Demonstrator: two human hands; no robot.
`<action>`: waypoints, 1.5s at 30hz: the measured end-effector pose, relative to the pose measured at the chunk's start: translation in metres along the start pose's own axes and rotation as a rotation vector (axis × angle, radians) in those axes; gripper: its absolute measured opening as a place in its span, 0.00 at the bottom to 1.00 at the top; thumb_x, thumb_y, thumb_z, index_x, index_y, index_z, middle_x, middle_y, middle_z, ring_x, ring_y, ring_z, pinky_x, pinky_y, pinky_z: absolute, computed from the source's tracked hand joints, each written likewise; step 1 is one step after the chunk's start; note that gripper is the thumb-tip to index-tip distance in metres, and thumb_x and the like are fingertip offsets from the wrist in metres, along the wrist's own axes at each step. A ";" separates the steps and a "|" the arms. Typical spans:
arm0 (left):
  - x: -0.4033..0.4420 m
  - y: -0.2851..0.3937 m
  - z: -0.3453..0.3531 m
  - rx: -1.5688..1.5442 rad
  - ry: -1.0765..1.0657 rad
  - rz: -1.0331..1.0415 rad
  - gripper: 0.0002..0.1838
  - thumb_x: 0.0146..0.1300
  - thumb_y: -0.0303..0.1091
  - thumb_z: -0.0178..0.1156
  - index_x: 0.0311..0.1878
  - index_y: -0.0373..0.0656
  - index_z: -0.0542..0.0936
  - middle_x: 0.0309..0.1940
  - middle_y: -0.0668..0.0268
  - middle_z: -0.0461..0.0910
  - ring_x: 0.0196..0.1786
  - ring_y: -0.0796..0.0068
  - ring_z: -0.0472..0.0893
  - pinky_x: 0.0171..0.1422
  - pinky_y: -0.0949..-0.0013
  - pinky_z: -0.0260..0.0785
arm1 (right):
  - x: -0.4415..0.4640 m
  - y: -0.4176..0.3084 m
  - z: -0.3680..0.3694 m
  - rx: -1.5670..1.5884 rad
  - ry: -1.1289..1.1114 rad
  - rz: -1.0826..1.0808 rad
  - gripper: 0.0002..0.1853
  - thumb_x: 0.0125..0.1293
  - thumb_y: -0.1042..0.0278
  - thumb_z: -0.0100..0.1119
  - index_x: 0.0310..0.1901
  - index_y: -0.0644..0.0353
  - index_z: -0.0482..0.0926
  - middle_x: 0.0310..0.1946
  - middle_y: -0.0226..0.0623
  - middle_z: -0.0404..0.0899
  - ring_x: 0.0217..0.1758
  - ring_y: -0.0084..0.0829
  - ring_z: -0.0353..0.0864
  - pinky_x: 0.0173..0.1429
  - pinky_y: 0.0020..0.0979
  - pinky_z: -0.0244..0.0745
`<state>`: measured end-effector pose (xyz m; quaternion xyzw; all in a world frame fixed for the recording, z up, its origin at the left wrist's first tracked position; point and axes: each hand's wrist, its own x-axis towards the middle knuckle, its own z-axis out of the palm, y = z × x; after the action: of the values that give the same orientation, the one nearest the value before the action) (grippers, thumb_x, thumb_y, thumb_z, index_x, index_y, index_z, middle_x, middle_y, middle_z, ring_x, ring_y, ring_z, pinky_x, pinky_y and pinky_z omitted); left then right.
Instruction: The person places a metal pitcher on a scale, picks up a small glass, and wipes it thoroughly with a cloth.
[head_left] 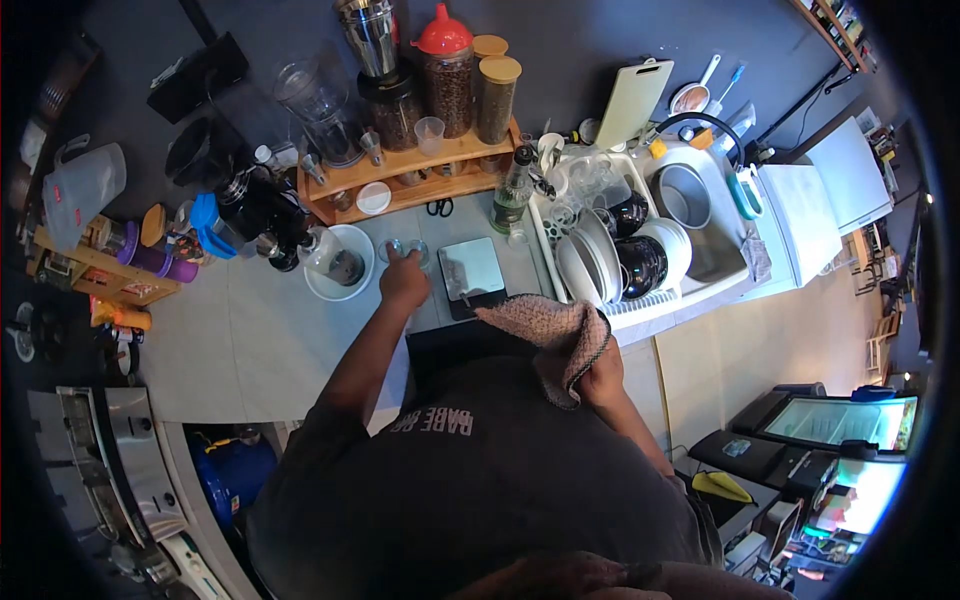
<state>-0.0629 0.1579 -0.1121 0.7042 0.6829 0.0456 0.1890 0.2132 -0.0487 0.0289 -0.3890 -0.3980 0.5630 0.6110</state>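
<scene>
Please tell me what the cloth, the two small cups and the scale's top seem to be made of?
Cloth: fabric, likely knitted or woven, matte; coarse texture, soft folds.
Cups: glass or clear plastic, glossy; transparent, with bright rims.
Scale: top perhaps metal or glass, smooth; it looks pale and evenly bright.

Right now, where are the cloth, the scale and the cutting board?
Cloth (560,328): head view, its draped middle.
Scale (472,266): head view, its flat top.
Cutting board (632,105): head view, its broad face.
</scene>
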 end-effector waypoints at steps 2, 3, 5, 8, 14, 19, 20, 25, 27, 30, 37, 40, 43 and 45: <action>0.000 0.000 -0.010 -0.045 0.042 -0.009 0.25 0.61 0.39 0.65 0.61 0.42 0.79 0.74 0.34 0.60 0.55 0.39 0.83 0.60 0.49 0.78 | 0.001 -0.001 0.001 0.013 -0.001 0.006 0.26 0.79 0.54 0.47 0.63 0.71 0.74 0.57 0.42 0.82 0.59 0.31 0.81 0.64 0.33 0.74; 0.009 -0.007 -0.013 -0.070 0.088 -0.013 0.25 0.61 0.40 0.64 0.61 0.41 0.79 0.72 0.35 0.64 0.56 0.39 0.83 0.61 0.48 0.77 | 0.002 0.000 0.000 0.008 -0.010 0.009 0.26 0.79 0.54 0.47 0.63 0.71 0.74 0.57 0.42 0.82 0.59 0.32 0.81 0.64 0.33 0.74; 0.024 -0.009 -0.030 -0.099 0.144 -0.067 0.26 0.62 0.43 0.63 0.60 0.39 0.79 0.66 0.38 0.72 0.58 0.41 0.83 0.62 0.48 0.76 | 0.002 0.001 -0.003 -0.025 -0.039 0.019 0.26 0.79 0.54 0.47 0.64 0.71 0.74 0.57 0.42 0.82 0.60 0.32 0.81 0.65 0.34 0.74; 0.047 -0.003 -0.069 -0.131 0.170 -0.215 0.26 0.63 0.48 0.61 0.56 0.37 0.81 0.56 0.43 0.82 0.59 0.46 0.83 0.63 0.49 0.75 | 0.004 0.000 -0.004 -0.055 -0.066 0.032 0.25 0.79 0.56 0.46 0.64 0.70 0.74 0.57 0.42 0.82 0.59 0.32 0.81 0.64 0.34 0.74; 0.092 -0.012 -0.086 -0.133 0.092 -0.374 0.32 0.62 0.58 0.58 0.58 0.39 0.84 0.61 0.49 0.81 0.66 0.51 0.79 0.69 0.54 0.71 | 0.002 -0.001 0.000 0.003 -0.029 -0.006 0.24 0.79 0.58 0.47 0.65 0.69 0.73 0.58 0.42 0.81 0.60 0.32 0.81 0.66 0.35 0.74; 0.120 -0.008 -0.078 -0.124 0.031 -0.471 0.38 0.63 0.62 0.53 0.66 0.40 0.79 0.68 0.48 0.75 0.71 0.53 0.74 0.74 0.56 0.66 | -0.003 0.005 -0.010 -0.118 -0.017 -0.008 0.30 0.79 0.52 0.43 0.70 0.70 0.66 0.64 0.47 0.76 0.67 0.40 0.76 0.72 0.41 0.68; 0.126 -0.010 -0.073 -0.117 0.048 -0.464 0.37 0.65 0.60 0.51 0.65 0.40 0.80 0.68 0.49 0.76 0.71 0.52 0.75 0.73 0.55 0.67 | -0.003 0.006 -0.012 -0.168 -0.025 -0.022 0.31 0.79 0.51 0.41 0.71 0.70 0.65 0.65 0.48 0.75 0.68 0.42 0.75 0.74 0.42 0.67; 0.140 -0.017 -0.071 -0.208 0.125 -0.483 0.35 0.70 0.58 0.43 0.66 0.42 0.79 0.70 0.49 0.73 0.73 0.52 0.72 0.74 0.54 0.65 | -0.005 0.015 -0.014 -0.078 0.023 -0.062 0.31 0.80 0.52 0.39 0.72 0.70 0.63 0.66 0.50 0.73 0.69 0.43 0.74 0.74 0.43 0.66; 0.155 -0.030 -0.065 -0.203 0.077 -0.494 0.35 0.70 0.59 0.42 0.67 0.43 0.78 0.71 0.50 0.72 0.74 0.53 0.72 0.76 0.55 0.63 | -0.004 0.014 -0.013 -0.098 0.007 -0.053 0.30 0.81 0.53 0.38 0.72 0.71 0.63 0.66 0.50 0.73 0.69 0.43 0.74 0.75 0.43 0.65; 0.189 -0.058 -0.047 -0.223 -0.021 -0.553 0.36 0.72 0.61 0.40 0.70 0.44 0.76 0.72 0.51 0.70 0.75 0.55 0.70 0.77 0.56 0.61 | -0.002 0.015 -0.015 -0.203 -0.018 -0.067 0.30 0.81 0.54 0.38 0.72 0.71 0.63 0.67 0.50 0.73 0.70 0.42 0.73 0.76 0.43 0.64; 0.179 -0.050 -0.058 -0.291 0.113 -0.465 0.44 0.70 0.71 0.36 0.74 0.46 0.71 0.73 0.50 0.69 0.76 0.55 0.69 0.77 0.58 0.61 | 0.004 0.014 -0.014 -0.072 -0.048 0.002 0.30 0.80 0.54 0.39 0.73 0.71 0.62 0.68 0.48 0.72 0.71 0.40 0.71 0.77 0.43 0.61; 0.199 -0.064 -0.044 -0.232 0.119 -0.525 0.38 0.72 0.66 0.38 0.75 0.53 0.70 0.75 0.58 0.68 0.77 0.55 0.67 0.79 0.56 0.59 | 0.007 0.014 -0.014 -0.065 -0.056 0.023 0.31 0.80 0.53 0.40 0.73 0.70 0.62 0.68 0.47 0.71 0.72 0.40 0.70 0.78 0.42 0.60; 0.197 -0.068 -0.046 -0.245 0.123 -0.483 0.38 0.72 0.68 0.38 0.76 0.55 0.68 0.75 0.59 0.68 0.77 0.54 0.67 0.78 0.54 0.59 | 0.009 0.011 -0.010 -0.046 -0.035 0.060 0.31 0.79 0.51 0.43 0.71 0.70 0.64 0.67 0.46 0.73 0.70 0.39 0.72 0.76 0.42 0.62; 0.191 -0.063 -0.050 -0.236 0.145 -0.485 0.38 0.72 0.68 0.38 0.77 0.55 0.68 0.75 0.59 0.68 0.77 0.54 0.67 0.78 0.53 0.60 | 0.010 0.009 -0.003 -0.002 0.006 0.042 0.29 0.78 0.52 0.47 0.68 0.70 0.69 0.63 0.45 0.77 0.66 0.37 0.76 0.73 0.39 0.67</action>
<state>-0.1269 0.3549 -0.1238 0.4883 0.8331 0.1287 0.2256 0.2129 -0.0381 0.0197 -0.3995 -0.3885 0.5744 0.5996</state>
